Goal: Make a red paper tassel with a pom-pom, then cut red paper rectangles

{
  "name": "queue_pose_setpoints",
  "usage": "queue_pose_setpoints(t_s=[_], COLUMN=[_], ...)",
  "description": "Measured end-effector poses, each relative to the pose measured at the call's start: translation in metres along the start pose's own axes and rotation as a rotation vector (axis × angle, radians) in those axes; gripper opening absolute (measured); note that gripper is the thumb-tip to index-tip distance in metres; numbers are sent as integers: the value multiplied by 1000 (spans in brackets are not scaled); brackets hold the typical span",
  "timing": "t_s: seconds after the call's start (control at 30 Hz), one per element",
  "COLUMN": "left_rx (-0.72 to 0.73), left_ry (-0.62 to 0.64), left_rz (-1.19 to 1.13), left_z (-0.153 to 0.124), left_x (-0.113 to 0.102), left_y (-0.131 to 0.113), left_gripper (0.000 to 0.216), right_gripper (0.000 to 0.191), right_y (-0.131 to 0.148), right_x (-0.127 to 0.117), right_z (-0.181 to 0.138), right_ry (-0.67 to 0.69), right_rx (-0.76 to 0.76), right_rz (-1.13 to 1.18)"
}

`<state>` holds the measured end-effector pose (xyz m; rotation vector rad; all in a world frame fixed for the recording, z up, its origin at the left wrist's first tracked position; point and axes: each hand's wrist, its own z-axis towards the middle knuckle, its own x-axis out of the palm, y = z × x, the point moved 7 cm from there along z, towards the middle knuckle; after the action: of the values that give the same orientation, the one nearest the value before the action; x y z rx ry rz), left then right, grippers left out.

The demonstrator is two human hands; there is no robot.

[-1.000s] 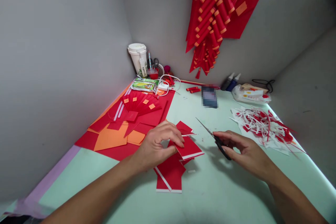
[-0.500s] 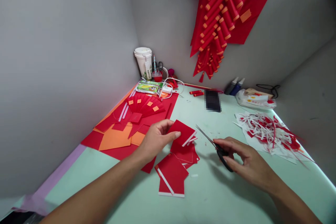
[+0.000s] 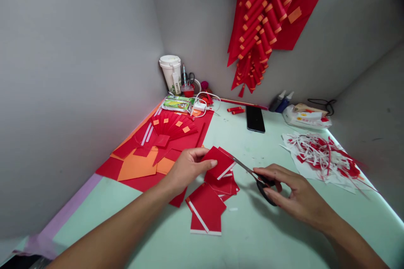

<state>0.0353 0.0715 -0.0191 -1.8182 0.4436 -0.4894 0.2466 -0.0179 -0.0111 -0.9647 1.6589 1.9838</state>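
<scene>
Between thumb and fingers, my left hand (image 3: 193,169) pinches a red paper piece (image 3: 217,162) with a white strip along its lower right edge. My right hand (image 3: 288,189) has its fingers in the black handles of a pair of scissors (image 3: 245,167). The blade tips are at the right corner of the held paper; whether the paper lies between the blades I cannot tell. Below the left hand, several red paper squares with white edge strips (image 3: 206,208) lie overlapping on the green tabletop (image 3: 252,235).
Red and orange sheets (image 3: 139,166) cover the left side, with a red folded fan (image 3: 173,124) on them. A phone (image 3: 255,118) and two red paper rolls (image 3: 235,110) lie behind. Paper scraps (image 3: 322,155) are heaped at right. A white cup (image 3: 171,75) stands in the corner.
The scissors have moved left with my right hand, from beside the paper to its right corner, and their blades have opened slightly. My left hand stays almost in place.
</scene>
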Motion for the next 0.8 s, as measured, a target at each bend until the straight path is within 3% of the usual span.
queue_pose_setpoints(t_s=[0.8], left_rx=[6], left_ry=[50], left_rz=[16], left_z=[3], left_x=[1], left_y=[10], left_gripper=[27], right_gripper=[38], right_y=[3], right_x=[0], right_z=[-2], right_ry=[2], right_rx=[-70], right_rz=[-39])
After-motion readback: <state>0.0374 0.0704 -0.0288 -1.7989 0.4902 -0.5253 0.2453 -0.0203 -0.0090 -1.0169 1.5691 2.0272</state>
